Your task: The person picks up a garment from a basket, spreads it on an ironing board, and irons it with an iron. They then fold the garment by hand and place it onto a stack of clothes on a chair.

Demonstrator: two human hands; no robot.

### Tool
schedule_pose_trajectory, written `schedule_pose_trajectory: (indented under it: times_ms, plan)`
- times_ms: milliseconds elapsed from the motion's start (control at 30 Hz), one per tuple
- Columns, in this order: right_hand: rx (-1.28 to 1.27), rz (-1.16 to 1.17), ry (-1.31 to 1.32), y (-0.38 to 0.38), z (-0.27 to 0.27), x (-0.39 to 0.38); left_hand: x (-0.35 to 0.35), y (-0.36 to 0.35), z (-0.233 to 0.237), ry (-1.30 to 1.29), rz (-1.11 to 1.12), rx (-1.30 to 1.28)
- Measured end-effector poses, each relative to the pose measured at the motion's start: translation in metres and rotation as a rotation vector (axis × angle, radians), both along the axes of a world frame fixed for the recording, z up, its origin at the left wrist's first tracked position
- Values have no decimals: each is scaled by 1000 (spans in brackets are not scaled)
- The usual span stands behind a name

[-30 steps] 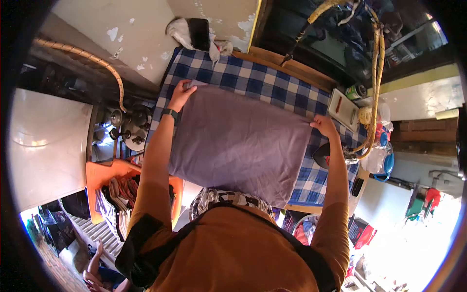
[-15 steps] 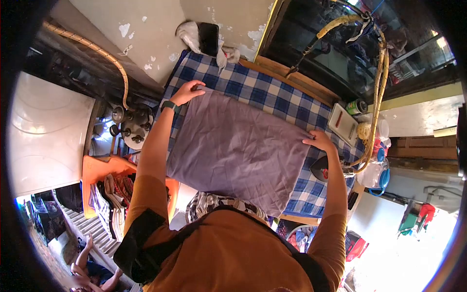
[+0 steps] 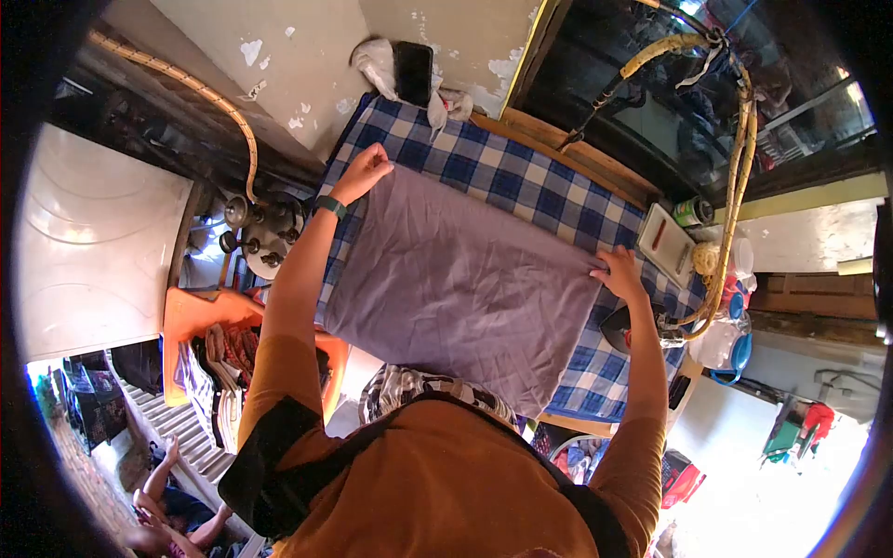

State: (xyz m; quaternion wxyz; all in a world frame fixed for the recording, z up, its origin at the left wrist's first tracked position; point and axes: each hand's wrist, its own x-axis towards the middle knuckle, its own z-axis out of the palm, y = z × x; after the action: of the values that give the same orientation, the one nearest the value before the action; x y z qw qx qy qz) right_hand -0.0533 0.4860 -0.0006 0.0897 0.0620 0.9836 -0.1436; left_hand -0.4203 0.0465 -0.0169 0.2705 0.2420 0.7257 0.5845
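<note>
A wrinkled purple-grey cloth (image 3: 456, 279) lies spread over a blue and white checked cover (image 3: 502, 167) on the table. My left hand (image 3: 366, 173), with a dark band on its wrist, pinches the cloth's far left corner. At the far right corner, my right hand (image 3: 618, 272) grips the cloth's edge between thumb and fingers. An iron (image 3: 621, 327) rests on the checked cover just below my right hand, partly hidden by my forearm.
An orange basket (image 3: 181, 321) of folded clothes stands at the left, near a metal boiler (image 3: 270, 232). A phone (image 3: 413, 73) lies past the far edge. A tray (image 3: 666, 244), a can (image 3: 691, 211) and a wrapped hose (image 3: 738, 177) are right. Another person (image 3: 167, 502) sits lower left.
The fingers of my left hand have closed on the cloth's corner, and that edge is pulled straighter. The whole view has shifted slightly.
</note>
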Motion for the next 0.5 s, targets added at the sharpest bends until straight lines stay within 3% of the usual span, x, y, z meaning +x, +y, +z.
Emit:
schedule_pose_trajectory:
  times_ms: [67, 133, 167, 233, 400, 433, 500]
  plan:
    - [70, -77, -21, 6, -3, 3, 3, 4, 8, -26, 67, 97]
    - [77, -68, -53, 10, -3, 2, 2, 5, 16, 1290, 86, -145]
    - [85, -59, -86, 10, -1, 1, 4, 7, 18, 1290, 89, -147]
    - [92, -61, -97, 8, 2, -2, 9, 9, 20, 789, 65, -354]
    - [178, -134, -56, -2, -1, -3, -3, 3, -33, 568, 22, -362]
    - [159, -109, -32, 0, -6, -3, -1, 5, -26, 569, 22, -360]
    - [139, -86, -8, 5, -14, 2, 1, 5, -11, 219, 32, -374]
